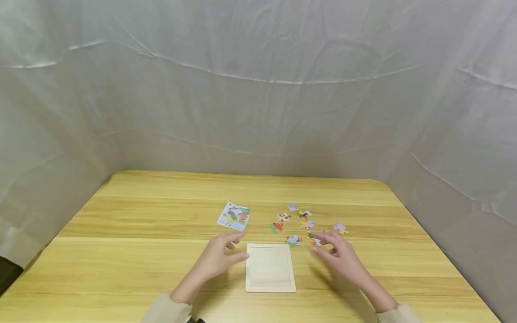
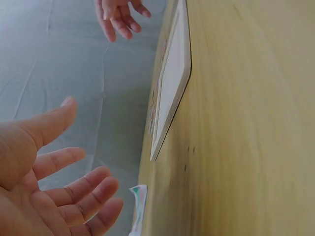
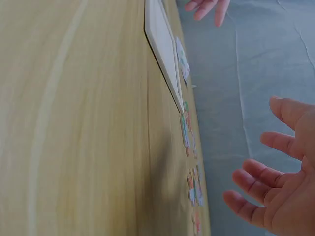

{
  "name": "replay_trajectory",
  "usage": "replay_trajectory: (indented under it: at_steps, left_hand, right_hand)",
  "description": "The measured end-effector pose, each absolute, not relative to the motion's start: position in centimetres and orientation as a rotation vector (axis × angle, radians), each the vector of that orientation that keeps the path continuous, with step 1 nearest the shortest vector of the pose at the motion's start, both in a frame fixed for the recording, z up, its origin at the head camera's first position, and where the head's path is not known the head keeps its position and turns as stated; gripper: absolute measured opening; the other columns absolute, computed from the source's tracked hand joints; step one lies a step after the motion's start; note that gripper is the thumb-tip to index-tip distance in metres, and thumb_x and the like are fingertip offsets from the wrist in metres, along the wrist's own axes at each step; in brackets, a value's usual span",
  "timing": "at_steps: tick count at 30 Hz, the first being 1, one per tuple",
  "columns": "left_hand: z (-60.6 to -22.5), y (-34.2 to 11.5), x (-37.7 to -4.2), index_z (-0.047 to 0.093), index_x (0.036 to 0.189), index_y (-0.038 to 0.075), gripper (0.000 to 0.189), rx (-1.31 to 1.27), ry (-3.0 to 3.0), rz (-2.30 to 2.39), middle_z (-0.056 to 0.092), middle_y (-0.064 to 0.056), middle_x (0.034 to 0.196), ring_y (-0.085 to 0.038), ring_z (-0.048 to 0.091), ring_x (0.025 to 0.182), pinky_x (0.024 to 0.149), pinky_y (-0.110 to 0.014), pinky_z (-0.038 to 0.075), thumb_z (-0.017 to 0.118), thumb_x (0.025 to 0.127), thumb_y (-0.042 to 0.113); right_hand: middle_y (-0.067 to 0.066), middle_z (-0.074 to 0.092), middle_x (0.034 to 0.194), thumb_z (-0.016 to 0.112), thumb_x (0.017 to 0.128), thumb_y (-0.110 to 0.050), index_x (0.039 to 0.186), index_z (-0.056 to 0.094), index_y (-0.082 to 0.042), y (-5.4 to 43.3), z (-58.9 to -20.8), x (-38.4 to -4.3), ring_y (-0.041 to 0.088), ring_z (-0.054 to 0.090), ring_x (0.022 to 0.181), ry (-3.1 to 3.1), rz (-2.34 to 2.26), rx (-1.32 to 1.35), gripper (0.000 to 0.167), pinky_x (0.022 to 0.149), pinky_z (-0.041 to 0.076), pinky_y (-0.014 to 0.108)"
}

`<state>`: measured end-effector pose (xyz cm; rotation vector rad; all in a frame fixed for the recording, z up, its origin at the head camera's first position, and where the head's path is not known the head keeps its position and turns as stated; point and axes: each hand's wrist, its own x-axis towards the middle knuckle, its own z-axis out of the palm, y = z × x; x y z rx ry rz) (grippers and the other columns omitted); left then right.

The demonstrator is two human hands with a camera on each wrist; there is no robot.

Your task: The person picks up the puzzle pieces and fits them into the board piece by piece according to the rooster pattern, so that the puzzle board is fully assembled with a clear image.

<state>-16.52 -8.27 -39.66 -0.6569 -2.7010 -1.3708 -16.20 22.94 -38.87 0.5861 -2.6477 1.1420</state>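
The left hand (image 1: 220, 255) and right hand (image 1: 341, 256) hold nothing, fingers apart. Puzzle pieces (image 1: 294, 241) lie between the far right corner of the pale tray (image 1: 269, 269) and the counter (image 1: 161, 215)'s far edge; a low sweep could scatter them.

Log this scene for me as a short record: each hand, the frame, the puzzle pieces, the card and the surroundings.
left hand: holds nothing, near the frame's left side
right hand: holds nothing, close to the nearest loose pieces
frame: pale, rectangular, flat on the table, between the hands
puzzle pieces: colourful, scattered beyond the frame and toward the right
card: printed with a colourful picture, beyond the frame, left of the pieces
table: wood-grained
backdrop: pale, creased cloth
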Motion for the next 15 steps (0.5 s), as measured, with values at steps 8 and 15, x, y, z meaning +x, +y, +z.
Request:
replay_trajectory:
  at_steps: [8,15]
  left_hand:
    - [-40.2,-7.9,-17.2,0.056,0.115,-0.004,0.048,-0.619,-2.653,-1.611,0.059,-0.020,0.100,-0.028,0.056,0.084,0.069,-0.036,0.048,0.071,0.075,0.017]
    - [-40.8,-7.5,-17.8,0.055,0.116,-0.005,0.049,-0.505,-2.618,-1.863,0.059,-0.016,0.097,-0.020,0.056,0.079,0.057,-0.033,0.050,0.072,0.073,0.013]
  right_hand:
    - [0.018,0.056,0.104,0.057,0.087,-0.015,0.113,0.056,0.004,23.1,-39.0,-16.7,0.025,0.052,0.090,-2.681,1.478,0.484,0.032,0.068,0.048,0.031]
    - [0.028,0.048,0.117,0.052,0.090,-0.017,0.118,0.048,0.010,23.2,-39.3,-17.4,0.038,0.052,0.096,-2.663,1.800,0.409,0.039,0.071,0.049,0.036]
